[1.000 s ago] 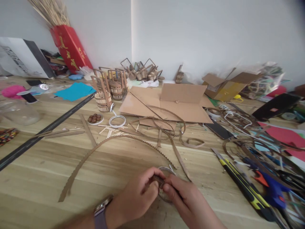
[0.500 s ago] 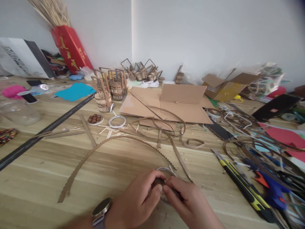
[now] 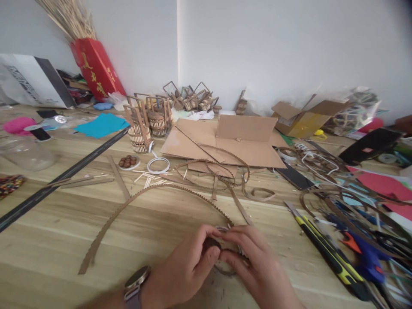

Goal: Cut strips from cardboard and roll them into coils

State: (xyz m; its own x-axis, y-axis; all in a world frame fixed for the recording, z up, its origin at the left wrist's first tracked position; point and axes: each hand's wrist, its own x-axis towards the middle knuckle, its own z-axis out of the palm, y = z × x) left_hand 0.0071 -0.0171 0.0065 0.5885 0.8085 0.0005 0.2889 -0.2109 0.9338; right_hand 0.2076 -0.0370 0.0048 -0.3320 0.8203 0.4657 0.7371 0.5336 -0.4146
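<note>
My left hand (image 3: 189,266), a watch (image 3: 137,278) on its wrist, pinches a small dark brown rounded piece (image 3: 211,243) between thumb and fingers. Against that piece, the thumb and fingers of my right hand (image 3: 260,262) close on a toothed brown strip (image 3: 236,253). A long notched strip (image 3: 167,186) arcs across the table from the lower left up to my hands; whether it is the same strip is hidden by the fingers. Beneath both hands lies a pale ring (image 3: 225,271), partly covered, looking like a tape roll.
A yellow-black utility knife (image 3: 325,244) and a blue glue gun (image 3: 367,257) lie to the right. Ahead are coiled strips (image 3: 212,171), short pale sticks (image 3: 148,179), a tape roll (image 3: 158,165), a dish of brown balls (image 3: 128,162), cardboard (image 3: 193,141) and small baskets (image 3: 140,139).
My right hand's fingers have lifted and spread slightly, showing more of the toothed strip. The left hand keeps its pinch almost in place.
</note>
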